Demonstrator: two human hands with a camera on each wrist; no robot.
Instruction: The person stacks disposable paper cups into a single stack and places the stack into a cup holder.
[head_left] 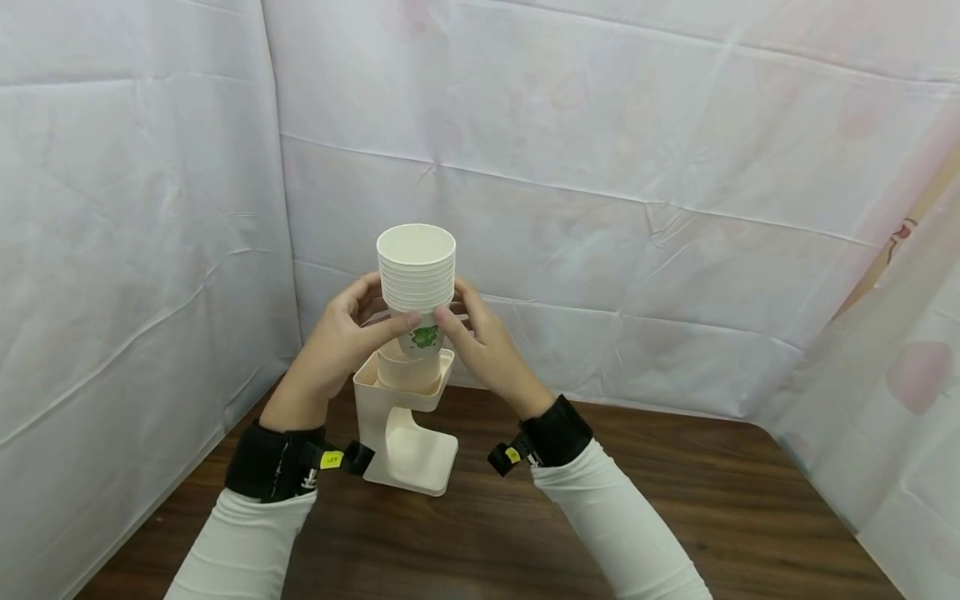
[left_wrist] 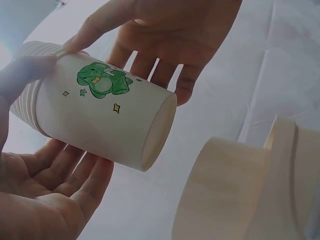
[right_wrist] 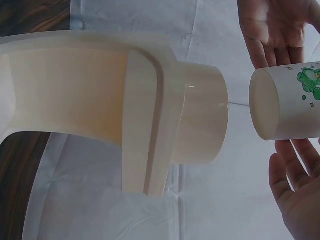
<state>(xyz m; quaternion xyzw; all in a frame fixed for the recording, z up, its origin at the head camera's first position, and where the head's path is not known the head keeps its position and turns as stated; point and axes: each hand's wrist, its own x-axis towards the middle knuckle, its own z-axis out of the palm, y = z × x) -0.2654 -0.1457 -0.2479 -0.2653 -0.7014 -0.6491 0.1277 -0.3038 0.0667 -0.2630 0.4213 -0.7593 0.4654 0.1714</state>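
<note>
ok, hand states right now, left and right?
Left hand: thumb and fingers hold the stack of paper cups above the cup dispenser.
Right hand: holds the same stack from the other side.

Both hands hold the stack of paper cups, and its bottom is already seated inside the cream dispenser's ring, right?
Not seated. Both the left hand and right hand do hold the stack of paper cups, but its bottom hangs clear of the cream dispenser; the right wrist view shows open space between the cup base and the ring.
</note>
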